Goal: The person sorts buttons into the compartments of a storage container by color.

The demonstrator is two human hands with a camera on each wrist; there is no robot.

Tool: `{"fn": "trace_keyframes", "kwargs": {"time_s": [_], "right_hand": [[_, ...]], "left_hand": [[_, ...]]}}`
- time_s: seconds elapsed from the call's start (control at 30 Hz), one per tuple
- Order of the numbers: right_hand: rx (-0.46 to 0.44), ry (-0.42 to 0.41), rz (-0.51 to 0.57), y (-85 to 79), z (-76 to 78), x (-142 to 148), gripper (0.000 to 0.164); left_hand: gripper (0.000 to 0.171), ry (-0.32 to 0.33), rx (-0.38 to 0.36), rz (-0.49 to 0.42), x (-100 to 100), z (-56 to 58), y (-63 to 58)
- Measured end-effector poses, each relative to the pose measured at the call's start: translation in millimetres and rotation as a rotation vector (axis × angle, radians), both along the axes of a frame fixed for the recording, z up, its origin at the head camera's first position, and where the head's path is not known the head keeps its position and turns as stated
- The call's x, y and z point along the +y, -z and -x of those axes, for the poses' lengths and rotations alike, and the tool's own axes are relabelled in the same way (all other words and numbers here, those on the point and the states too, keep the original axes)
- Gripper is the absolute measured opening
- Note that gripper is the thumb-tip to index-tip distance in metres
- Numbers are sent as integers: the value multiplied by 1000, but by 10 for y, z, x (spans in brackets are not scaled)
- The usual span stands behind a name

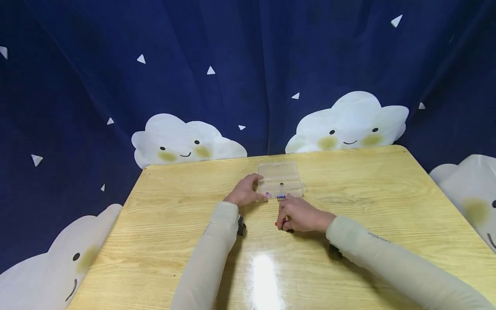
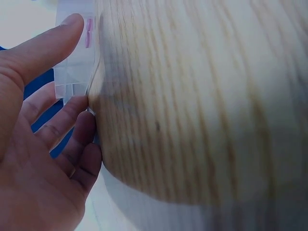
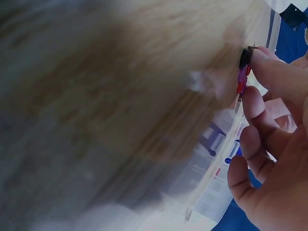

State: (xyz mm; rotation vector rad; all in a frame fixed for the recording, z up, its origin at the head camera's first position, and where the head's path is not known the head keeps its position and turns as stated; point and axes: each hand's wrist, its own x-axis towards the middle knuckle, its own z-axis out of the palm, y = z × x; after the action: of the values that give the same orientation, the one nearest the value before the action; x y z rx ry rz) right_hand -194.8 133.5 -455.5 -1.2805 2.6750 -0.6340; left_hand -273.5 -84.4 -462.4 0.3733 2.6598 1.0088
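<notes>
A clear plastic box (image 1: 279,171) with its lid laid back sits near the table's far edge. My left hand (image 1: 245,190) holds its left end, index finger toward the back and thumb at the front corner; in the left wrist view the thumb overlaps the clear wall (image 2: 77,57). In front of the box, my right hand (image 1: 300,214) pinches several small red, purple and black pieces (image 3: 243,77) between thumb and index finger, close over the table. Their exact kind I cannot tell. The other right fingers are loosely bent.
Small blue pieces (image 1: 281,197) and purple pieces (image 1: 268,194) show at the box's front. The light wooden table (image 1: 162,241) reaches back to a dark blue curtain (image 1: 232,51) printed with clouds. Light glares off the tabletop between the forearms.
</notes>
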Motion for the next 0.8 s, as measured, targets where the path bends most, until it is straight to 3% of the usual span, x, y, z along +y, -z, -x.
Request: {"fn": "trace_keyframes", "kwargs": {"time_s": [0.33, 0.8], "right_hand": [[-4, 56, 11, 26, -10, 32, 15], [-14, 66, -4, 10, -26, 42, 10]], "left_hand": [[76, 1, -9, -12, 13, -4, -20], [76, -8, -14, 4, 24, 22, 0]]}}
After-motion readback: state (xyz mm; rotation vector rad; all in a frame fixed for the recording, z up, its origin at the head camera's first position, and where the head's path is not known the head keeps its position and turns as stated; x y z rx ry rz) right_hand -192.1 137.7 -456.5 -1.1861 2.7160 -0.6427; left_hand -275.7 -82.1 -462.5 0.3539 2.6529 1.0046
